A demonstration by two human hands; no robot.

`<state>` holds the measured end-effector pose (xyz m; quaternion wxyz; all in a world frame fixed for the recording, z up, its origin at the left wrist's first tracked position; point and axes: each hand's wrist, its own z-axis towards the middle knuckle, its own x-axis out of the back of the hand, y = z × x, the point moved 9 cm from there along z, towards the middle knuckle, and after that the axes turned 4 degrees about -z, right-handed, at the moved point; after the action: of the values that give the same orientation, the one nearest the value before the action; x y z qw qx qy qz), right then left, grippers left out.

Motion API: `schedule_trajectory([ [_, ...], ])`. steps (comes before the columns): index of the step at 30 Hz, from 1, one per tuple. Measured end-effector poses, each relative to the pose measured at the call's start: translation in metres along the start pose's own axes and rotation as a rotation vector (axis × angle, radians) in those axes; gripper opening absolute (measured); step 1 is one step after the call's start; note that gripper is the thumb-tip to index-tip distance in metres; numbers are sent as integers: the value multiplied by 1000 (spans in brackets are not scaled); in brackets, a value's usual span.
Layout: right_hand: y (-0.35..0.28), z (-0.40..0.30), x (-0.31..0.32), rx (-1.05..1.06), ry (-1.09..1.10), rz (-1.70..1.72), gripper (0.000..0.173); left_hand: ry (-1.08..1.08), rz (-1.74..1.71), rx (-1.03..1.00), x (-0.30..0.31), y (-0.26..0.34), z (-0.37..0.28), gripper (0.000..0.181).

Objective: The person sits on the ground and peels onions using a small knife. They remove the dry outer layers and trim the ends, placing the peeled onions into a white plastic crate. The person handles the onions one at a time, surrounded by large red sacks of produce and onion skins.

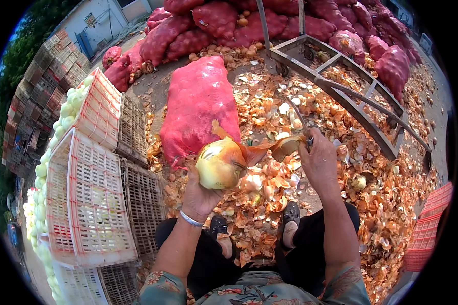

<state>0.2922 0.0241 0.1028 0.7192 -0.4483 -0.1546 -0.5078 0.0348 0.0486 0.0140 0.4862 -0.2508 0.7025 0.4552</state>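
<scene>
A large onion [218, 164], partly bared to pale green-white with some orange skin still on it, rests in my left hand [201, 194]. My right hand [317, 156] is closed around a knife [298, 114], whose thin blade points up and away. A strip of dry onion skin [286, 148] stretches between the onion and the fingers of my right hand. Just beyond the onion, a full red mesh sack [202, 103] lies on the ground.
Plastic crates [99, 206] stand at left, the nearer ones holding peeled onions [42, 171]. Onion skins [378, 217] litter the ground around my feet. A metal hand cart [339, 91] lies at upper right, before piled onion sacks [309, 28]. Red crates [423, 232] are at far right.
</scene>
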Motion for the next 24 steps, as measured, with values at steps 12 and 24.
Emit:
schedule_trajectory([
  [12, -84, -57, -55, 69, -446, 408, 22, 64, 337, -268, -20, 19, 0, 103],
  [24, -93, -71, -80, -6, -706, 314, 24, 53, 519, -609, -23, 64, -8, 106],
])
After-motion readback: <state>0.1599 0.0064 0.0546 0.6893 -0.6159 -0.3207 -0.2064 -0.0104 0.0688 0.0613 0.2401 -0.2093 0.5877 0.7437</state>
